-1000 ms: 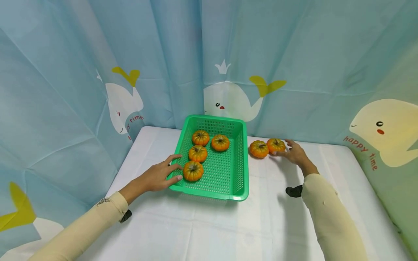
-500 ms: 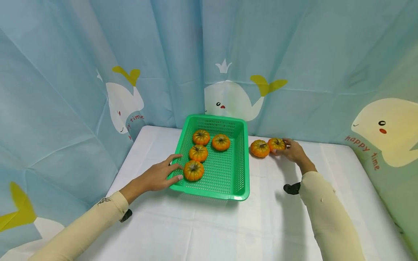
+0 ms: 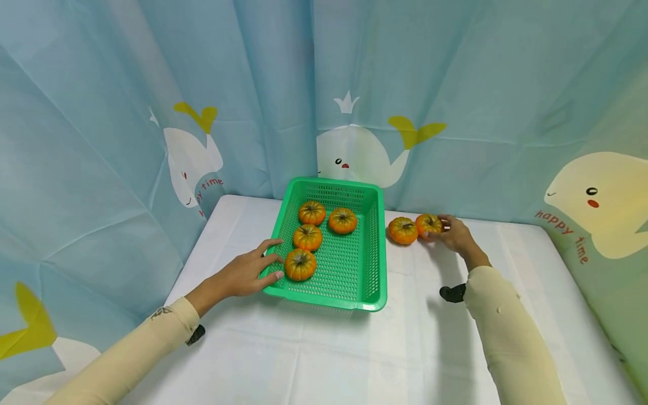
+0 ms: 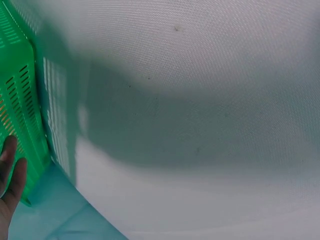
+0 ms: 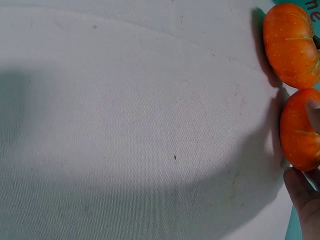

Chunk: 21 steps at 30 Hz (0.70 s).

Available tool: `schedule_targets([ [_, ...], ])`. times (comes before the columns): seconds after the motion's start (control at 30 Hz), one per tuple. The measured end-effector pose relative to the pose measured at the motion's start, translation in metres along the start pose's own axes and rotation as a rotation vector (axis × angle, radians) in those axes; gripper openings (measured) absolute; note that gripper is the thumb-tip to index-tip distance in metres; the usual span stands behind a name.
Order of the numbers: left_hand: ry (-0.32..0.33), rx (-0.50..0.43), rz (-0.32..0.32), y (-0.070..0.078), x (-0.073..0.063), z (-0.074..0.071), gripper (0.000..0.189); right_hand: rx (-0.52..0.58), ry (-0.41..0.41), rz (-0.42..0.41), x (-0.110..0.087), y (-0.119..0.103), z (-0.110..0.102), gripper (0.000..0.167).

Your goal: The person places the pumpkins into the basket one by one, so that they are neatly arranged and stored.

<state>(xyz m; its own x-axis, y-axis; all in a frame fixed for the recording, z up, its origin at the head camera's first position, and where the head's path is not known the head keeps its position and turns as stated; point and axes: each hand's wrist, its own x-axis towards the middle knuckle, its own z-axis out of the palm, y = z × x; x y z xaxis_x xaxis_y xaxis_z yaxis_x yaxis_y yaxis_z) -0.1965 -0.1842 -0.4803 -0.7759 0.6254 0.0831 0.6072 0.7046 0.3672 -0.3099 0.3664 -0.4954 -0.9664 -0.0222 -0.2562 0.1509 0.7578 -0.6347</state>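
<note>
A green plastic basket (image 3: 379,253) with perforated walls stands on the table, several small orange pumpkins (image 3: 300,265) lying in it. My left hand (image 3: 245,274) rests at its left rim, fingers spread and reaching over the edge; the left wrist view catches only some fingers (image 4: 16,182) against the green wall. Right of the basket sit two more pumpkins side by side. My right hand (image 3: 458,236) grips the farther-right pumpkin (image 3: 427,224), thumb in front and fingers round its right side. The other pumpkin (image 5: 292,47) lies beside it, nearer the basket.
A white cloth covers the table (image 3: 354,354). Blue curtains (image 3: 481,140) with whale prints hang along the back and left, right behind the basket and pumpkins. A dark object (image 3: 453,292) sits at the right wrist.
My right hand has moved slightly left and closed its thumb and fingers onto the right-hand pumpkin. The left hand stays at the basket rim, and the pumpkins have kept their places.
</note>
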Motion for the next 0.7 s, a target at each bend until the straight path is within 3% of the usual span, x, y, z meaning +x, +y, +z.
schedule_targets([
  [0.7, 0.011, -0.007, 0.013, 0.001, -0.001, -0.001, 0.042, -0.014, 0.008, 0.022, -0.021, -0.001, -0.009, 0.078],
])
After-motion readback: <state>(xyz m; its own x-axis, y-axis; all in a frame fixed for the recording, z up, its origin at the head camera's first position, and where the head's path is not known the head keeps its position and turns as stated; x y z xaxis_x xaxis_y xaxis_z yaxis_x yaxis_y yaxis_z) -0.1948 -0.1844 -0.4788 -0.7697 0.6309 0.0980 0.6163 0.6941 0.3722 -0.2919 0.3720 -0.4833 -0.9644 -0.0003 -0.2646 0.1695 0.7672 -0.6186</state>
